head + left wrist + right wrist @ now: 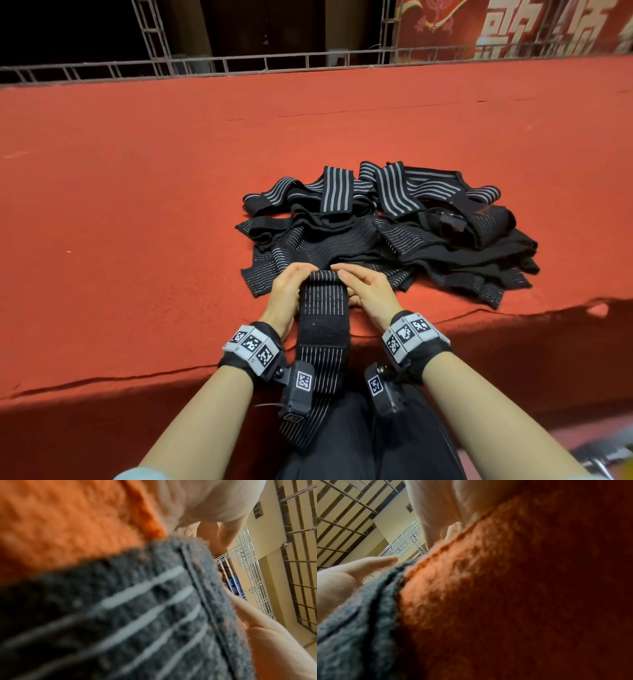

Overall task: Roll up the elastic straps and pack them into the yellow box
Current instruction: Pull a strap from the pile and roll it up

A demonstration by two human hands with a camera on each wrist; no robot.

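A black elastic strap with thin white lines (323, 318) lies across the near edge of the table and hangs down over my lap. Its far end is rolled into a small roll (325, 275). My left hand (301, 277) grips the roll's left side and my right hand (346, 277) grips its right side, fingers curled over it. Just behind the roll sits a loose pile of black striped straps (394, 226). The left wrist view shows the strap (154, 615) blurred and very close. The right wrist view shows only its edge (359, 608). No yellow box shows.
The table is covered in red felt (171, 205), and its front edge (120, 380) runs just under my wrists. A white metal lattice rail (239, 63) borders the far side, with a red banner (513, 27) behind it at the right.
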